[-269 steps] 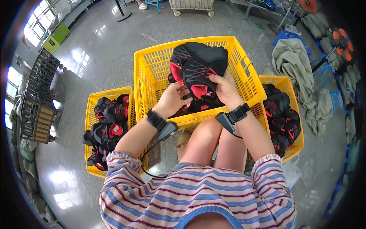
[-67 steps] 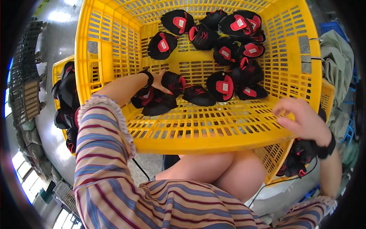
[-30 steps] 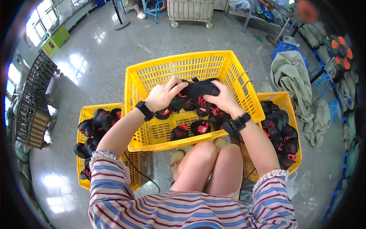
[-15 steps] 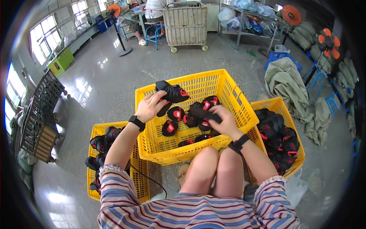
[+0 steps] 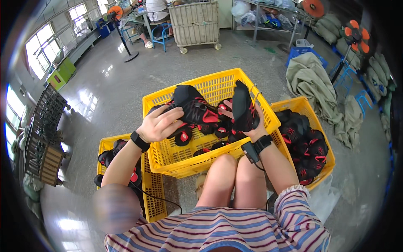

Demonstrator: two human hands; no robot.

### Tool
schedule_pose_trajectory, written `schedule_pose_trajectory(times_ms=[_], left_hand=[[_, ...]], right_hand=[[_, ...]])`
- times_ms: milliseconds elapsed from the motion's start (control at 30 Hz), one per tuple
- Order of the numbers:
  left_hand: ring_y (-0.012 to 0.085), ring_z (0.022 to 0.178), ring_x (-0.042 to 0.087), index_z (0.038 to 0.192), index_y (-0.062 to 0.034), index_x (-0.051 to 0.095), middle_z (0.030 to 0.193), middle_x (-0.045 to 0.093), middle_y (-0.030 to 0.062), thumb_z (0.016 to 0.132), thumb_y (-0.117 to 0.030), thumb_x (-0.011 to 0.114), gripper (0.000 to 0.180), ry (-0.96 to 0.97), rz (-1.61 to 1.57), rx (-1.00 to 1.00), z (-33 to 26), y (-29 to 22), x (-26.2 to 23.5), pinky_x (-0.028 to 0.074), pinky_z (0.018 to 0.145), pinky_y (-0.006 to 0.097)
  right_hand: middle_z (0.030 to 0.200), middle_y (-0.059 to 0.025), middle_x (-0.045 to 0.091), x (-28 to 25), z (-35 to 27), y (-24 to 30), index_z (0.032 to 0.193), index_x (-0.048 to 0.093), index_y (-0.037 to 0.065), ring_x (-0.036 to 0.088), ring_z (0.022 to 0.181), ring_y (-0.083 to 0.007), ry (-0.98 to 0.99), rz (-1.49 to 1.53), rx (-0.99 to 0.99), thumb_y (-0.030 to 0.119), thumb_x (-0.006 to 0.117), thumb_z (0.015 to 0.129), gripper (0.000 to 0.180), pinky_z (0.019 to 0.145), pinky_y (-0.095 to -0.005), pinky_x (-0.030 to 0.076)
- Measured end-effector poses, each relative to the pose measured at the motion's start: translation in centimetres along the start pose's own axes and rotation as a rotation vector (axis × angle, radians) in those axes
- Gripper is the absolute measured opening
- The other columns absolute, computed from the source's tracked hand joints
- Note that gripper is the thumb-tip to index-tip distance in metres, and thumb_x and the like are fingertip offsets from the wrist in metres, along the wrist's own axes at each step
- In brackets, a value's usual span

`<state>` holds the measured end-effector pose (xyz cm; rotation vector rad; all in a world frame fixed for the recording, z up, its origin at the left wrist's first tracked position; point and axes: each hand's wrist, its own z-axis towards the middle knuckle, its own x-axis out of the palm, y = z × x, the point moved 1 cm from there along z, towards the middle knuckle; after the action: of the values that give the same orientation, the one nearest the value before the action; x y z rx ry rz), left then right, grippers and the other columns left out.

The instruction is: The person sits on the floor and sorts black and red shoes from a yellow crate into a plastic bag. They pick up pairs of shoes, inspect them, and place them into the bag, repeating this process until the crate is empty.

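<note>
A large yellow plastic basket stands in front of my knees with several black and red shoe uppers in it. My left hand grips one black and red upper and holds it above the basket. My right hand holds a second black upper upright beside the first. Both wrists wear black bands.
A smaller yellow basket of uppers sits at my left, another at my right. Grey-green cloth heaps lie at the right. A wheeled cage cart, standing fans and seated people are at the back. A dark rack stands at the far left.
Both hands have lifted out of the basket, each with an upper raised higher than half a second ago. The view has tilted up toward the room.
</note>
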<state>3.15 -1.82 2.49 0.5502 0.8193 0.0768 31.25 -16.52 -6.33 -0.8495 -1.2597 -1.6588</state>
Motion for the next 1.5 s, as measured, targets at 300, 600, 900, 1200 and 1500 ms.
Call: schedule_pose_trajectory(times_ms=[300, 600, 900, 1200, 1500], left_hand=[[0.028, 0.109, 0.058, 0.096, -0.0118, 0.065, 0.116, 0.057, 0.0131, 0.07, -0.013, 0.071, 0.026, -0.013, -0.053, -0.09, -2.0, 1.5, 2.1, 0.052, 0.09, 0.038], [0.0211, 0.103, 0.059, 0.084, -0.0124, 0.064, 0.114, 0.062, 0.0086, 0.072, -0.011, 0.067, 0.012, 0.035, -0.105, 0.199, 0.1, -1.5, -4.1, 0.052, 0.09, 0.029], [0.019, 0.1, 0.055, 0.084, -0.0172, 0.064, 0.109, 0.061, -0.0004, 0.075, -0.015, 0.065, 0.009, -0.083, -0.098, 0.47, 4.5, -1.2, -4.5, 0.049, 0.092, 0.031], [0.0218, 0.102, 0.051, 0.087, -0.0364, 0.066, 0.111, 0.053, -0.0059, 0.068, -0.031, 0.075, 0.022, -0.314, 0.09, 0.128, 0.6, -1.3, 0.1, 0.044, 0.09, 0.042], [0.0239, 0.103, 0.052, 0.082, -0.0232, 0.06, 0.106, 0.052, -0.0003, 0.069, -0.02, 0.066, 0.014, -0.072, -0.205, 0.254, 7.7, -0.5, 2.8, 0.045, 0.093, 0.04]], right_hand=[[0.123, -0.0122, 0.057, -3.5, 0.4, -1.7, 0.124, 0.05, 0.003, 0.057, 0.11, -0.0215, -0.365, -0.013, -0.048, 0.018, 0.068, 0.077, 0.053, 0.094, -0.0371, 0.048], [0.114, -0.0084, 0.059, 0.4, -5.0, 1.8, 0.128, 0.049, 0.011, 0.062, 0.095, -0.0209, -0.12, -0.694, -0.449, 0.032, 0.054, 0.089, 0.044, 0.08, -0.0358, 0.052], [0.123, -0.0124, 0.054, 7.5, 2.0, -5.1, 0.131, 0.043, -0.001, 0.058, 0.101, -0.0193, -0.218, -0.34, -0.126, 0.022, 0.053, 0.093, 0.046, 0.087, -0.028, 0.048], [0.13, -0.0144, 0.049, 3.7, 0.2, -4.7, 0.135, 0.038, -0.002, 0.053, 0.112, -0.021, -0.155, 0.117, -0.097, 0.013, 0.052, 0.089, 0.05, 0.096, -0.0303, 0.042], [0.137, -0.0164, 0.043, 0.0, -4.4, -0.6, 0.14, 0.032, -0.002, 0.047, 0.123, -0.0228, -0.167, 0.322, -0.117, 0.005, 0.051, 0.086, 0.058, 0.106, -0.0326, 0.036]])
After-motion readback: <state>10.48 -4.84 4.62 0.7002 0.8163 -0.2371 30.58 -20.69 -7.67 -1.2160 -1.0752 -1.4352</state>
